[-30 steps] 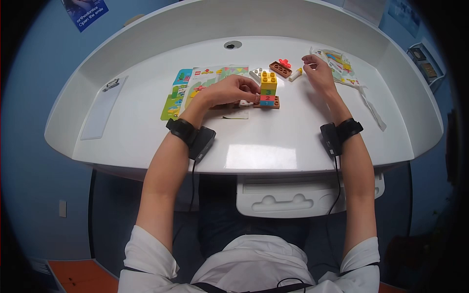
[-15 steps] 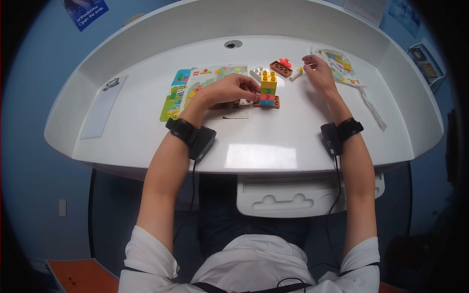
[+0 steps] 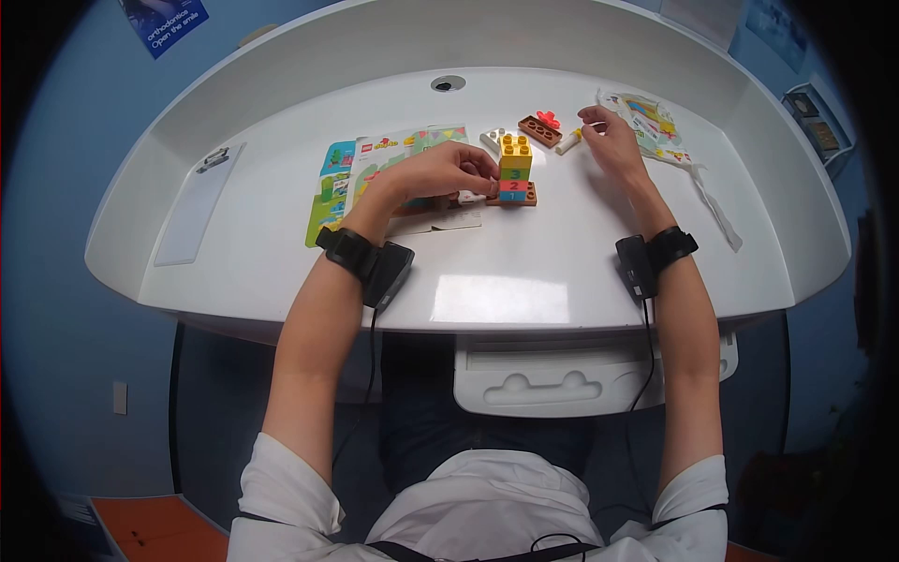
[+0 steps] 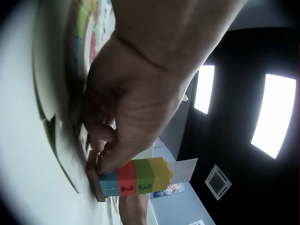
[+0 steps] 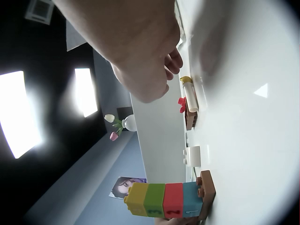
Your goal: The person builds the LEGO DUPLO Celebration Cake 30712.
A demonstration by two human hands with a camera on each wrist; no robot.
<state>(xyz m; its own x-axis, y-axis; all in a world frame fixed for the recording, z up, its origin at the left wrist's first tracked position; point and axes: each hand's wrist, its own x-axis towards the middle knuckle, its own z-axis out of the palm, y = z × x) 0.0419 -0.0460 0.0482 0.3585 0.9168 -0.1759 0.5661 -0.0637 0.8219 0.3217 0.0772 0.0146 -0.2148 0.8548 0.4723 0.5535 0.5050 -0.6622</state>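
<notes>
A stack of numbered blue, red and green bricks with yellow on top (image 3: 514, 159) stands upright on a brown plate (image 3: 528, 199). At the plate's left end is the left hand (image 3: 440, 176); in the left wrist view its thumb and curled fingers pinch the brown plate (image 4: 95, 183) beside the blue brick (image 4: 109, 185). The right hand (image 3: 613, 148), fingers loosely curled and holding nothing, hovers near a white piece with a yellow end (image 3: 567, 142). In the right wrist view a gap separates that hand (image 5: 145, 65) from the white-and-yellow piece (image 5: 191, 96).
Another brown plate (image 3: 540, 132) lies behind the stack, by a red flower piece (image 3: 548, 120) and a white brick (image 3: 491, 140). Printed booklets (image 3: 370, 155) lie under and beside the left hand. A crumpled printed bag (image 3: 660, 126) is at right, a clipboard (image 3: 199, 206) at left.
The booklets have shifted and turned slightly on the table beside the left hand. Both hands and the stack have stayed almost in place.
</notes>
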